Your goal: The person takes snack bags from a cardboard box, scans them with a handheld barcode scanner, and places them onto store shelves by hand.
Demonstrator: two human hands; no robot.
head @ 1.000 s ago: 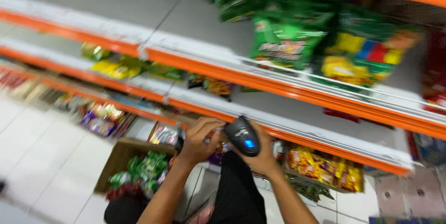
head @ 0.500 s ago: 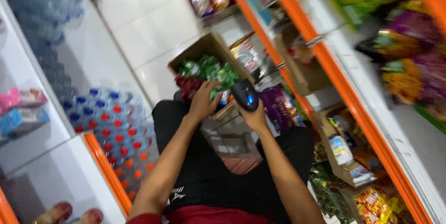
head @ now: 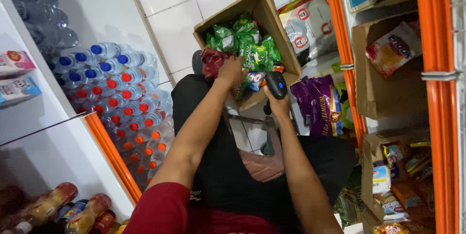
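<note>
Green snack packets (head: pixel 245 44) fill an open cardboard box (head: pixel 272 13), with a dark red packet (head: pixel 211 61) at its left edge under the left hand (head: pixel 232 70). Purple bags (head: pixel 320 103) lie just right of the box; a grey-white sack (head: pixel 308 27) behind. An orange-red packet (head: pixel 393 49) sits on the orange shelf. Pink and blue cartons (head: pixel 17 76) stand far left.

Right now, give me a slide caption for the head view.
Left hand reaches into a cardboard box of snack packets; right hand holds a black handheld scanner.
</note>
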